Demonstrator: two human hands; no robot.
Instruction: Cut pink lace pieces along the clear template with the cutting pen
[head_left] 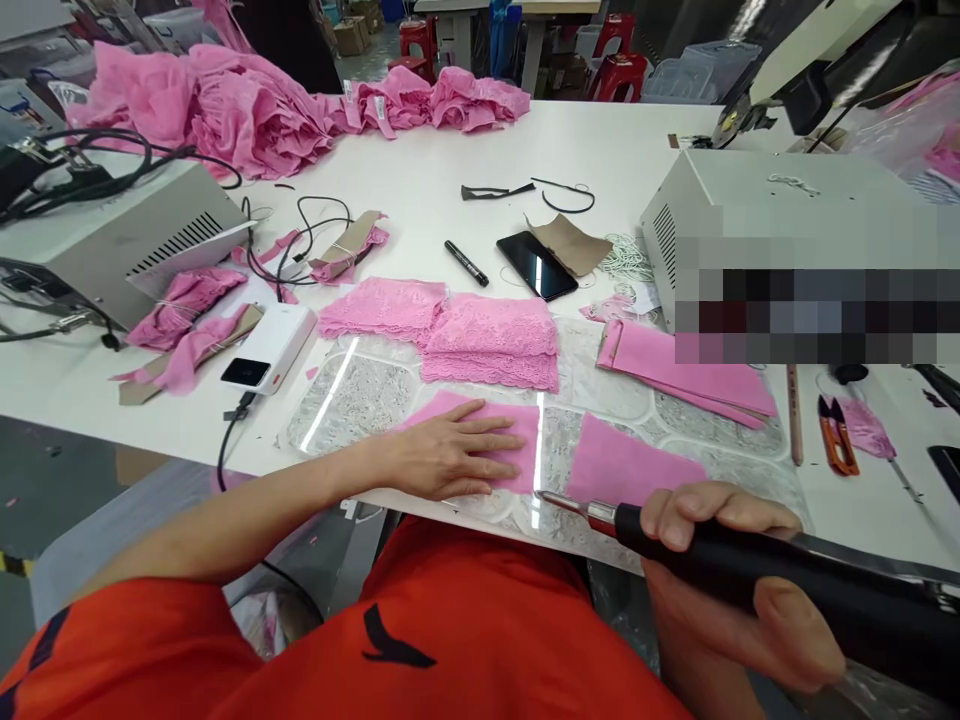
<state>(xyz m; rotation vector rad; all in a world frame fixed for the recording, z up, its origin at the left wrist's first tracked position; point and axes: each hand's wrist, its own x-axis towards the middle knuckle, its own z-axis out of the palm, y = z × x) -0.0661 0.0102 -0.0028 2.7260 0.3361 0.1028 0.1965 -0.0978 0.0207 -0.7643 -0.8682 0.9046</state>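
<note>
Flat on a pink fabric piece (525, 430) lies my left hand (450, 450), its fingers spread and holding nothing. My right hand (720, 560) is wrapped round a thick black-handled tool with a narrow metal tip (697, 545). The tip points left, close to the lower right corner of that fabric; whether it touches cannot be told. Just right of the tip is a second pink fabric piece (630, 462). Beyond my left hand sit two stacks of pink lace: a left lace stack (382, 308) and a right lace stack (491, 340). All lie on a clear patterned mat (367, 390).
Pink strips (686, 372), orange thread snips (838, 437) and a pencil (795, 415) lie to the right. Farther back are a phone (537, 265) and a marker (466, 263). A white power bank (270, 348) with a cable is left. Grey boxes (142, 230) flank the table.
</note>
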